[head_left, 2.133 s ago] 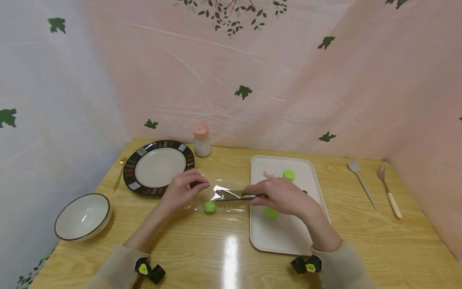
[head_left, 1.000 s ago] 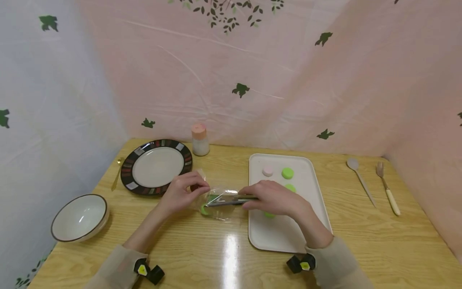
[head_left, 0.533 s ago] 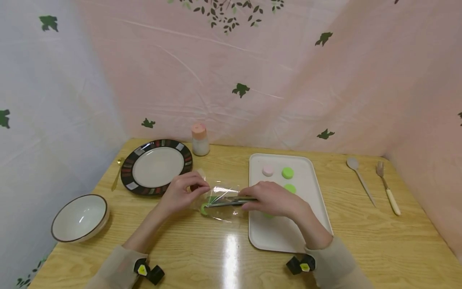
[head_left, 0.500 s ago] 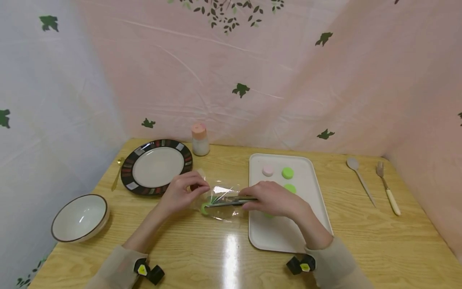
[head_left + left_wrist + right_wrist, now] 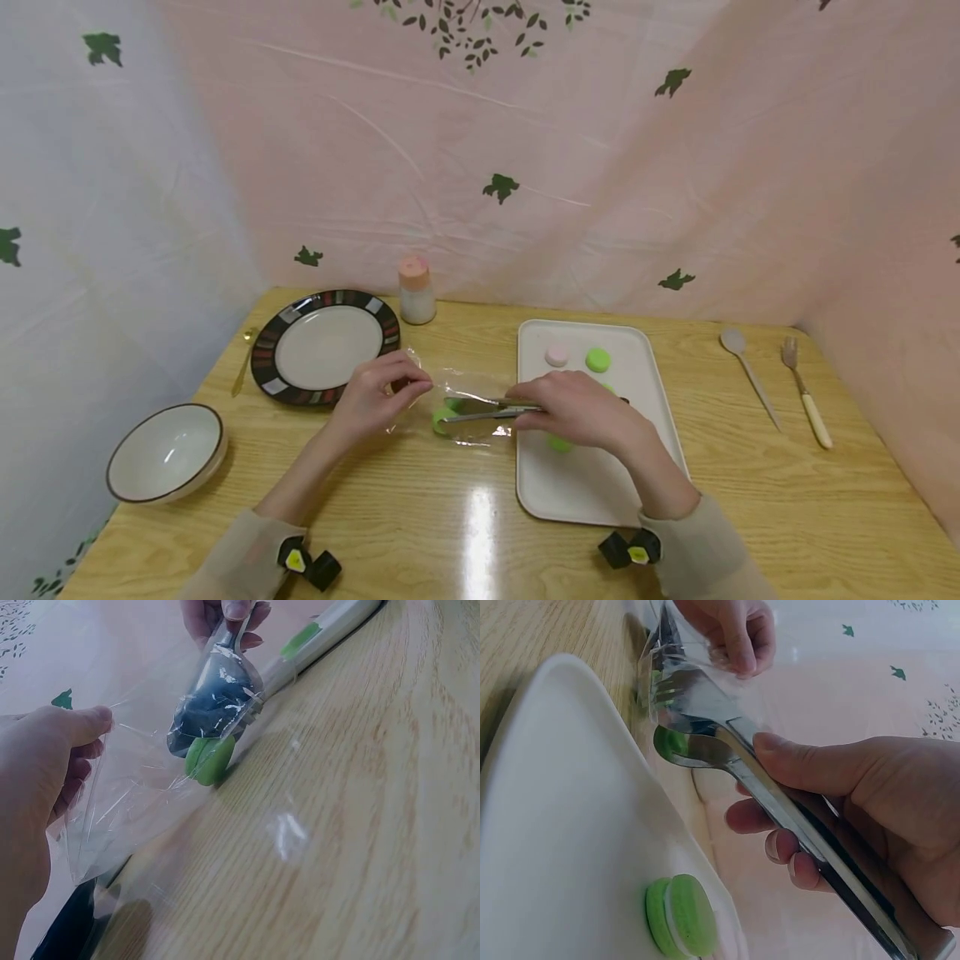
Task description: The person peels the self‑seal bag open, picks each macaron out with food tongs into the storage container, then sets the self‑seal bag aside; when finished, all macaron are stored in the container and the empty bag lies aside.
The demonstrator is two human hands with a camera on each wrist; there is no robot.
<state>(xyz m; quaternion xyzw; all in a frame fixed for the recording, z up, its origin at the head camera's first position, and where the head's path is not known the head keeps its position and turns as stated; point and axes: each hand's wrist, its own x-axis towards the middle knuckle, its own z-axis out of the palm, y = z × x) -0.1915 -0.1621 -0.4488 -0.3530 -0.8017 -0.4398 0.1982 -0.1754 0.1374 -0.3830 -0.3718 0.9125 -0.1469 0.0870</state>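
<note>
My left hand [image 5: 381, 393] pinches the edge of a clear plastic bag [image 5: 124, 806] between thumb and fingers. In my right hand [image 5: 581, 408] I grip metal tongs [image 5: 780, 802], one end shaped like a fork and the other like a spoon. The ends of the tongs reach into the bag. At their tips is a green macaron [image 5: 208, 760], seen through the plastic close above the wooden table. In the head view the two tong arms stand apart. Under my right hand lies a white tray [image 5: 577, 500] bearing macarons, some partly hidden.
On the tray are a pink macaron [image 5: 557, 356] and a green macaron [image 5: 597, 360]. A dark-rimmed plate [image 5: 330, 346], a bowl [image 5: 168, 454], a small gold utensil [image 5: 242, 371] and a pink-topped shaker [image 5: 416, 292] stand left. A spoon [image 5: 738, 354] and fork [image 5: 802, 379] lie right.
The tongs first moved left over the macaron into the bag. Since half a second ago their arms have spread, and tongs and macaron have shifted slightly right. The left hand stays nearly in place.
</note>
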